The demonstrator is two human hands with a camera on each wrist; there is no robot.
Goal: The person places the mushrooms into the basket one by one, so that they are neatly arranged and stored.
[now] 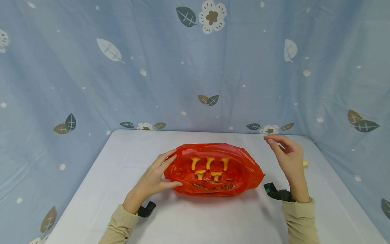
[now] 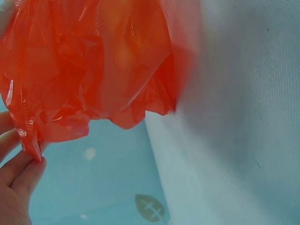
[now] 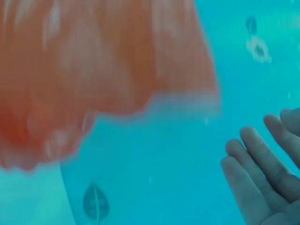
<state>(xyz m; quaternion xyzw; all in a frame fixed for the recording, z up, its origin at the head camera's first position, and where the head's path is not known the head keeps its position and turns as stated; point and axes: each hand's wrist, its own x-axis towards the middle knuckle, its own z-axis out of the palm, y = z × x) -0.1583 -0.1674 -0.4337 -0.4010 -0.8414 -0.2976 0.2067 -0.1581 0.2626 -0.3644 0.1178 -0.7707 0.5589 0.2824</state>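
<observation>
A red plastic bag (image 1: 250, 173) stands on the table with its mouth spread wide. Several yellow mushrooms (image 1: 208, 163), chanterelle-like in shape, lie inside in two rows. At the bag's left end my left hand (image 1: 155, 174) holds the rim, thumb at the near side and fingers at the far side. The left wrist view shows the fingertips (image 2: 29, 174) against a crumpled corner of the bag. My right hand (image 1: 287, 154) is raised to the right of the bag, apart from it, with nothing visible in it. In the right wrist view its fingers (image 3: 255, 164) are loosely extended.
Another yellow piece (image 1: 305, 163) lies on the white table (image 1: 210, 220), partly hidden behind the right wrist. Dark wrist cameras (image 1: 278, 194) are strapped to both wrists. A blue curtain (image 1: 170, 81) with leaves and flowers hangs behind the table and along its sides.
</observation>
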